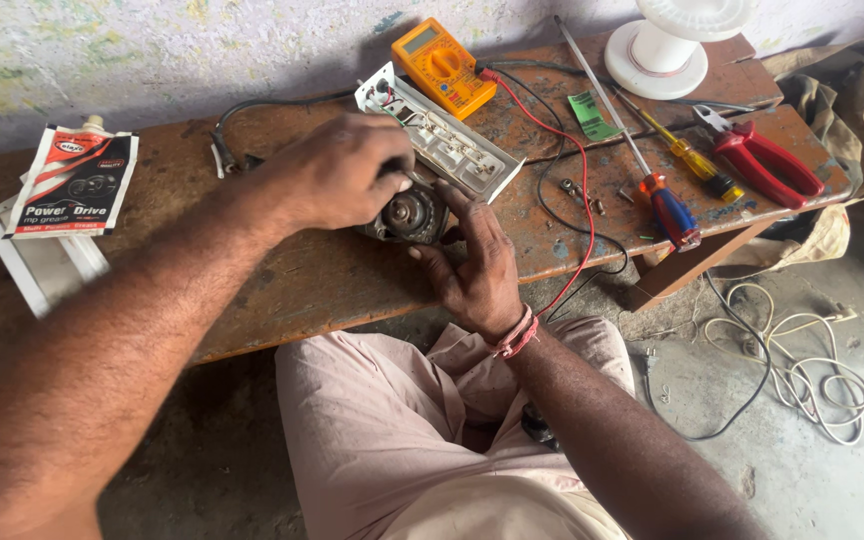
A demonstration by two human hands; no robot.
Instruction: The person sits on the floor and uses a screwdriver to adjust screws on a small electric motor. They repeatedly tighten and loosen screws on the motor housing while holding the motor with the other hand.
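Head view: motor part (407, 215) at frame centre on bench (302, 280), by switch plate (442, 140). Left hand (337, 175) fingers curled over its top, pinching something I can't make out. Right hand (477, 265) fingers spread, bracing its side. Looks mid-fitting; next move needs steady hold.
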